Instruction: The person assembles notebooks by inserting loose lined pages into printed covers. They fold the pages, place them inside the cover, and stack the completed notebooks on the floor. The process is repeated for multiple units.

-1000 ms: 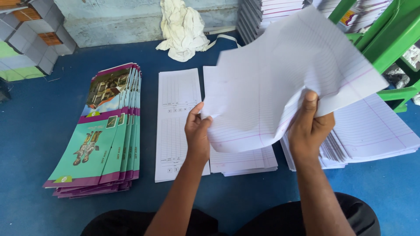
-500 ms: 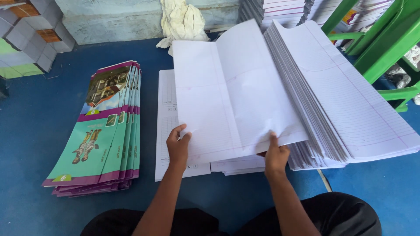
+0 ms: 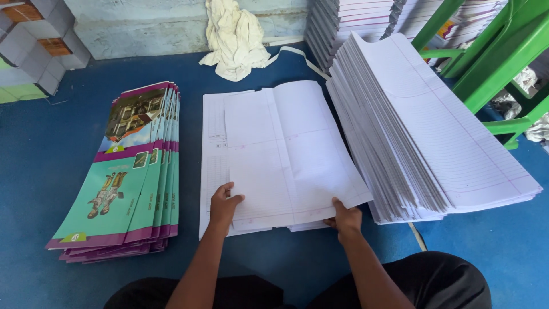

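Taking the folded bundle of ruled sheets (image 3: 289, 154) as the landmark: well to its left, a fanned stack of printed covers (image 3: 123, 177), teal and purple, lies on the blue floor (image 3: 51, 143), its long side running away from the person. Just beside the bundle's left edge, and partly under it, lies a flat printed sheet (image 3: 210, 149).

The left hand (image 3: 223, 205) rests at the bundle's near-left corner, fingers curled over the edge, thumb on top: a narrow grip pinching the paper. The bundle itself lies flat on the floor directly ahead of both hands, its long axis and centre crease pointing away from the person, its near short edge held between the two hands.

The right hand (image 3: 345, 218) is at the near-right corner, fingers tucked beneath the sheets and so hidden; it looks to be closed on the edge. Both hands sit about equally close to the bundle.

Touching or just beside the bundle's right edge rises the tall slanted pile of ruled paper (image 3: 429, 137), nearer the right hand. Beyond that stands a green frame (image 3: 492, 63). Behind the bundle, near the wall, lies a crumpled white cloth (image 3: 234, 37).
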